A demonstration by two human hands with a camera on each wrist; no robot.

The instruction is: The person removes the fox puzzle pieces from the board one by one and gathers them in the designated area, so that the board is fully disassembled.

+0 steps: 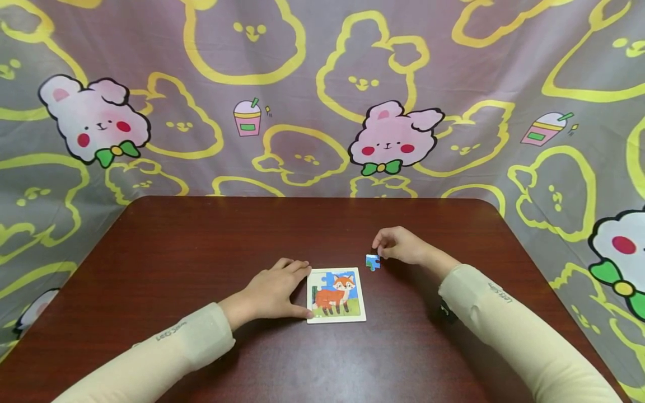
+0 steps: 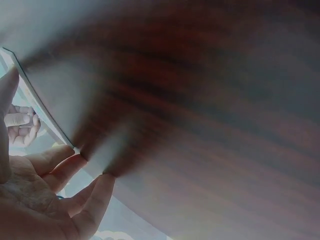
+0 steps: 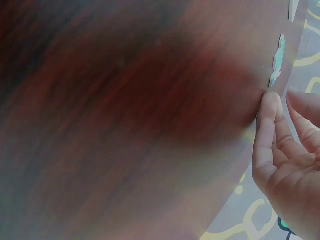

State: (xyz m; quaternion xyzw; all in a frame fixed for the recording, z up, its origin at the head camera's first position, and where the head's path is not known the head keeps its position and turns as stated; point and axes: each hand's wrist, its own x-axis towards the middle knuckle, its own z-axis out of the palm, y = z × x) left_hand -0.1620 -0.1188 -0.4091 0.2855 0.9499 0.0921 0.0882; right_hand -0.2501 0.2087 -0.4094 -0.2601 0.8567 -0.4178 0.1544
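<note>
Desk (image 1: 201,235): your left hand (image 1: 269,294), spread wide, touches the left edge of the fox puzzle (image 1: 336,296). Your right hand (image 1: 401,244), partly curled, is at the loose piece (image 1: 372,262) just beside the puzzle's upper right corner; pinch or contact, cannot tell.

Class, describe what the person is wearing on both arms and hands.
The left hand and right hand wear no gloves. The left sleeve and right sleeve are long, pale cream and close-fitting, each with a thicker-looking band round the wrist. Both carry small dark lettering, too small to read surely. A dark object shows beneath the right wrist.
</note>
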